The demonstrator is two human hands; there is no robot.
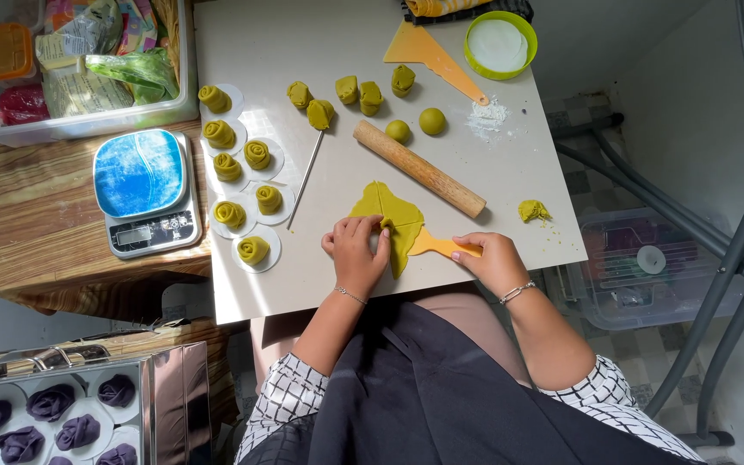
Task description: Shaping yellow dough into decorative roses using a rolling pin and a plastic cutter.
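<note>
A flat piece of green dough [393, 217] lies near the front edge of the white board [303, 284]. My left hand [356, 251] rests its fingertips on the dough's left side. My right hand [494, 258] grips the handle of a small orange scraper [437, 245], whose blade sits under the dough's right edge. Just beyond the dough lies a wooden rolling pin [418, 167].
Several rolled green dough flowers on white paper rounds [243, 176] line the board's left. Dough pieces [359, 93], two balls [417, 126], a thin stick [306, 176], a second orange scraper [430, 52], a green-rimmed bowl [499, 43] sit farther back. A scale [144, 191] stands left, purple flowers [36, 418] below.
</note>
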